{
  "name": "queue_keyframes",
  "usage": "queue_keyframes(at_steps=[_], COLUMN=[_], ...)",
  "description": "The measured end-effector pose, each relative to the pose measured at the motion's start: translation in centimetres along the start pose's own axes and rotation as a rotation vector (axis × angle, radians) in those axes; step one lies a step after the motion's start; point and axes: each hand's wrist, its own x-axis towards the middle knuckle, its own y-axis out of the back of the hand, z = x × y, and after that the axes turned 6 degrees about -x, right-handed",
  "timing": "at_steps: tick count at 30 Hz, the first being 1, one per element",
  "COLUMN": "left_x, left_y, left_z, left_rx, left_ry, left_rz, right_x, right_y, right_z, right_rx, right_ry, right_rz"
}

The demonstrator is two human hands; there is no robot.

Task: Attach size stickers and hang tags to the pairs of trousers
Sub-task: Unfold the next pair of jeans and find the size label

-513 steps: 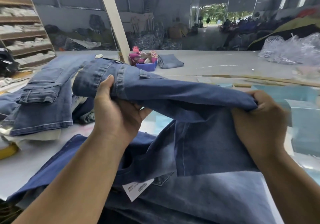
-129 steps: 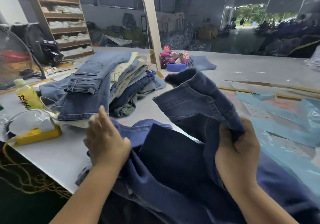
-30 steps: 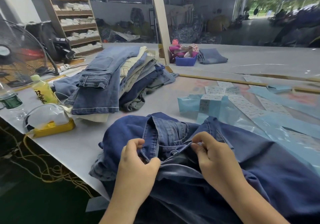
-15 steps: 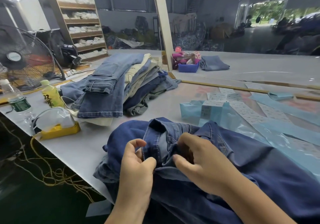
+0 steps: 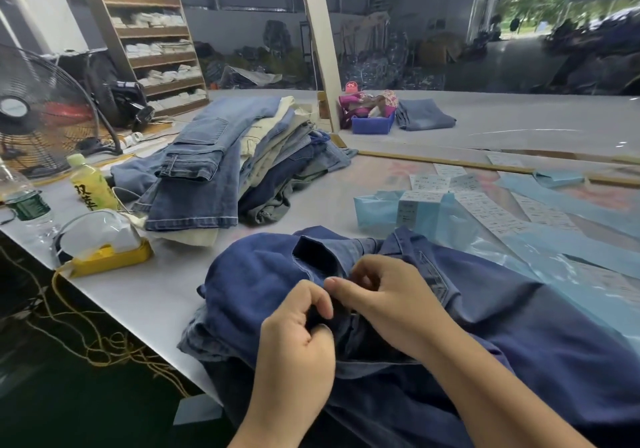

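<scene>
At the table's near edge, left hand and right hand both pinch the trousers waistband; sticker sheets lie beyond, nearer the right.

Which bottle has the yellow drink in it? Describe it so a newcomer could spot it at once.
Start at the big black fan on the left edge of the table. Two bottles stand just in front of it. The yellow bottle is the right-hand one, green-capped with dark characters on it; its neighbour, the clear bottle, has a green label.
</scene>
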Motion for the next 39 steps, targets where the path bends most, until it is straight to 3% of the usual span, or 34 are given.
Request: queue_keyframes(at_steps=[4,9,12,14,19,24,26,28,30,32,34,36,39], left_x=[-0.1,-0.1,0.5,0.9,0.6,1.5,2.1,3.0,4.1,5.2,5.9,6.8,8.9], left_y=[0.3,0.7,1.6,2.1,1.9,1.6,1.3,0.6,-0.4,-1.2,-1.5,-1.5,-1.8], left_z=[-0.1,-0.5,-0.7,-0.9,-0.4,-0.2,0.6,1.8,3.0,3.8,4.3,4.7,4.9], left_rx=[0.106,0.186,0.195,0.247,0.59,0.753,0.795,0.773,0.777,0.817,0.828,0.793,0.762], left_ry=[-0.004,0.087,0.2,0.245,-0.006,0.001,-0.11,-0.295,-0.37,-0.375,-0.426,-0.491,-0.524], left_rz=[-0.036,0.129,0.254,0.239,0.158,0.117,0.099,0.002,-0.177,-0.273,-0.266,-0.219,-0.281], right_x=[0.9,0.1,-0.5,-0.8,-1.6,-1.9,-1.8,-1.6,-1.5,-1.6,-1.7,-1.6,-1.4], right_y=[-1.0,-0.9,-0.1,0.4,0.1,0.4,0.7,1.1,1.1,1.3,1.8,2.6,3.2], right_z=[0.4,1.7,2.1,2.4,2.5,3.2,2.9,2.8,2.7,2.6,2.4,2.2,2.4], right_rx=[-0.013,0.479,0.669,0.715,0.748,0.781,0.805,0.785,0.672,0.366,0.01,-0.058,0.024], right_ry=[-0.069,-0.177,-0.236,-0.226,-0.219,-0.281,-0.315,-0.317,-0.252,-0.105,0.051,0.192,0.195], right_rz=[-0.025,0.011,0.054,0.071,0.052,0.168,0.15,0.063,0.048,0.087,0.19,0.245,0.185])
